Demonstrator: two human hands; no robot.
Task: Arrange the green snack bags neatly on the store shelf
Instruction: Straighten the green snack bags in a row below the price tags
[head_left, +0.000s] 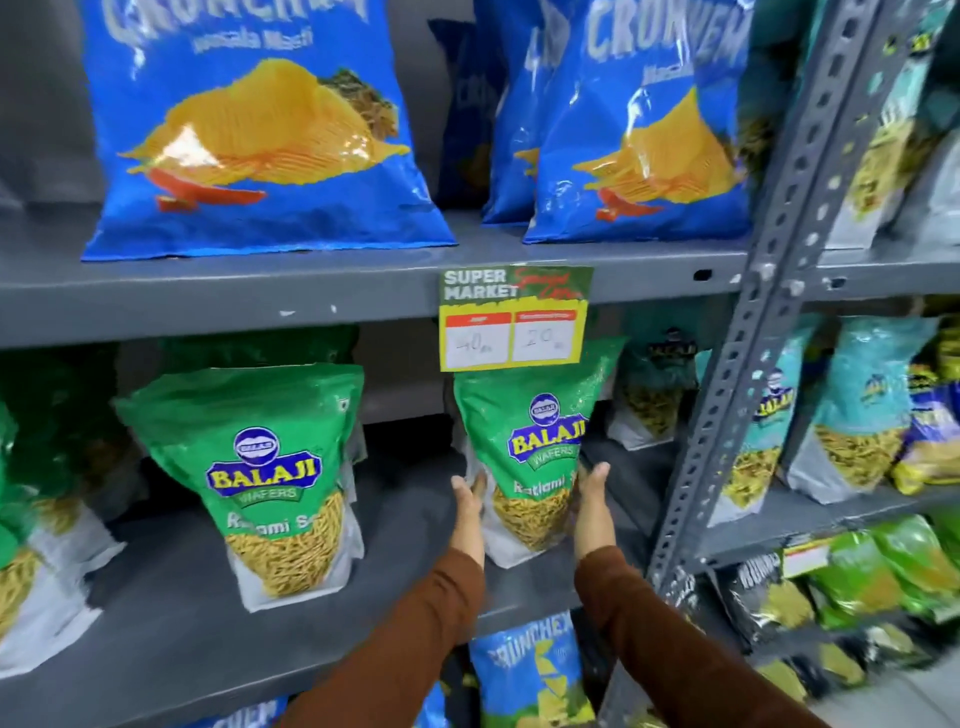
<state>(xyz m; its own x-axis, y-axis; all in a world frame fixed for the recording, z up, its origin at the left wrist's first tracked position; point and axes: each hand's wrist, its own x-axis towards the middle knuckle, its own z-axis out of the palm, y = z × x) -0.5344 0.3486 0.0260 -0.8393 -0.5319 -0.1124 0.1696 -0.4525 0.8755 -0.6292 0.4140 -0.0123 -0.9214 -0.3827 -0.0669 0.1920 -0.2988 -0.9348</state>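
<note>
1. Grey metal store shelf (171, 613), middle tier: glossy green Balaji snack pouch (530, 457) stands upright beneath the yellow price tag (513, 325).
2. Left hand (468, 501) and right hand (591, 499), palms flat, press its sides.
3. Step: squaring it. Next, probably align with neighbouring green pouch (270, 467).

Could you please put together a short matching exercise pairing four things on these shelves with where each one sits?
Things:
1. blue Crunchex chip bag
2. price tag
3. green Balaji bag
4. black snack bag

Places:
A. held between the left hand and the right hand
B. lower shelf, right bay
C. top shelf
D. hanging from the shelf edge

Pairs: 1-C, 2-D, 3-A, 4-B
</note>
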